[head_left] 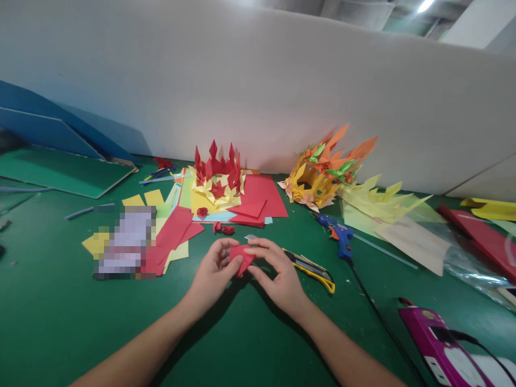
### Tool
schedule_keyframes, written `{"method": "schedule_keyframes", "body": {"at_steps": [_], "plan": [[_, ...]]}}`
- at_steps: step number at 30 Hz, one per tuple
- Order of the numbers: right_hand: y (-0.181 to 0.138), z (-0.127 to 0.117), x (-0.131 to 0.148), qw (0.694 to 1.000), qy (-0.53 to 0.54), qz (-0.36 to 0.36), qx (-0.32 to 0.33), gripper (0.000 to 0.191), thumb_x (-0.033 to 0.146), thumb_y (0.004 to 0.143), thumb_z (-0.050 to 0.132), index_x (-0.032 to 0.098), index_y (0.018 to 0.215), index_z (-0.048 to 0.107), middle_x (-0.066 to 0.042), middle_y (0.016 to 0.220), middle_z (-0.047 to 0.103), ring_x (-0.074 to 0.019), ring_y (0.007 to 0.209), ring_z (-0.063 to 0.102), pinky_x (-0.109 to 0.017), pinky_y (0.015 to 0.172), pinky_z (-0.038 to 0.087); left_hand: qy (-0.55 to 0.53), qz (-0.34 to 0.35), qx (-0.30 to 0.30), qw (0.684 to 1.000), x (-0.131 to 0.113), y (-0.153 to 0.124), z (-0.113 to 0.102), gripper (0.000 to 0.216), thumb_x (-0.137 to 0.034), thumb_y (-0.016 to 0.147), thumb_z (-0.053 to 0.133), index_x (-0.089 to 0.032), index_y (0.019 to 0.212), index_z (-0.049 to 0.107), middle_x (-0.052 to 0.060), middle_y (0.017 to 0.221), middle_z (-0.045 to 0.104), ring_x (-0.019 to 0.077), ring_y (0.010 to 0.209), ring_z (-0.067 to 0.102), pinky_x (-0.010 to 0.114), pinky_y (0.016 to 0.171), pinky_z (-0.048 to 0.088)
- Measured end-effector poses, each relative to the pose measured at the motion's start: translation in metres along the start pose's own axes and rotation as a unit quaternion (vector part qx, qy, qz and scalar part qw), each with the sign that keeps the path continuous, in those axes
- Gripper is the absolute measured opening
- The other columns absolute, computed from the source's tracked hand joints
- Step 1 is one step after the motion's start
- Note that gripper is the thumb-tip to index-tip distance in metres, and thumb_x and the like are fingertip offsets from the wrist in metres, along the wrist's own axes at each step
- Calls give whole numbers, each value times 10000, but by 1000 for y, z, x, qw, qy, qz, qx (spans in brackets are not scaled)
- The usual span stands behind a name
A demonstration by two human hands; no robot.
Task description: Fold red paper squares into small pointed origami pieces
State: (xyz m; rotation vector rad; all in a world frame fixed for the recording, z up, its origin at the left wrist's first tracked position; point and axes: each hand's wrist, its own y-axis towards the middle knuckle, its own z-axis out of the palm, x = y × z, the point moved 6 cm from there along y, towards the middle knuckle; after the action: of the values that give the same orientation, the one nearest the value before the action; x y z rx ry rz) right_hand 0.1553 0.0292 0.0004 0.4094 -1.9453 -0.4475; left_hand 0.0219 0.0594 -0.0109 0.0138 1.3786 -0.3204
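Note:
A small folded piece of red paper point(242, 259) is held between both hands above the green table. My left hand point(217, 269) grips its left side with thumb and curled fingers. On the right edge, the fingers of my right hand point(278, 271) pinch the paper. Just beyond them lie small red paper pieces point(224, 229) and a red paper rose point(202, 212). A yellow utility knife point(312, 269) rests beside my right hand, its blade partly hidden behind the fingers.
Behind stand a red and yellow paper crown point(217, 188) and an orange one point(314, 183). A blue glue gun point(338, 234) trails its cord to the right, near a magenta power strip point(435, 338). Red paper sheets point(171, 236) lie at left beside a blurred-out object point(127, 242).

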Motion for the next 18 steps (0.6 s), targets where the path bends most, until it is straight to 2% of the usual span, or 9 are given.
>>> {"method": "schedule_keyframes", "body": {"at_steps": [4,10,18], "plan": [[1,-2,1,1000,-12,-7,-18,182,178,803,617,258,956,676,-61,1020,649,-209,990,603,-386,909,456,-7,-7,13,1000,1,-1,1,384,-281,630,721,-199,928,493,-64,628,630,93,549,578,224,566,442],[2,-6,-2,999,-17,20,-27,153,175,764,666,250,893,696,-58,973,657,-214,951,613,-385,877,465,-49,-50,27,997,8,-3,3,520,-288,598,768,-197,1017,474,15,781,728,156,723,676,296,747,488],[3,-5,-6,999,1,47,-16,138,161,741,678,233,855,707,-61,951,666,-211,940,617,-385,881,464,-34,-54,20,998,9,-1,1,535,-239,584,769,-192,1032,481,14,721,747,169,684,691,295,709,506]]}}
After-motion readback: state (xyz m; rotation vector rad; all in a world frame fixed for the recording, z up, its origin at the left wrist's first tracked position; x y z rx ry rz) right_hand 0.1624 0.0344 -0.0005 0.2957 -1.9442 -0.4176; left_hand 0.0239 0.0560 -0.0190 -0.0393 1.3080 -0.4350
